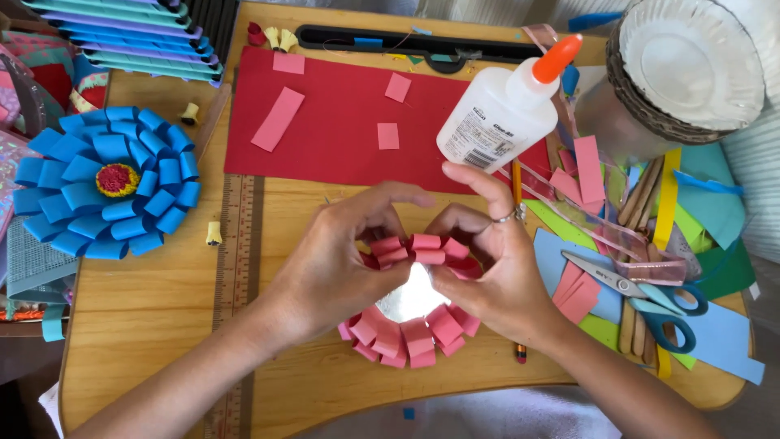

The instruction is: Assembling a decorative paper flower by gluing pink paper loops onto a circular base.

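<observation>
Both our hands — left hand (337, 260), right hand (496, 272) — pinched on pink loop (426, 242) of paper flower (410, 329), counter's near edge; we press evenly — steady ring.

A light wooden table (146, 317) with rounded corners fills most of the view, evenly lit by soft daylight. A ruler strip (236, 244) is set into its top at about 9 o'clock. Past the table's near edge, at 6 o'clock, grey floor (455, 410) shows. At 3 o'clock, a pale ribbed surface (760, 187) borders the table.
</observation>
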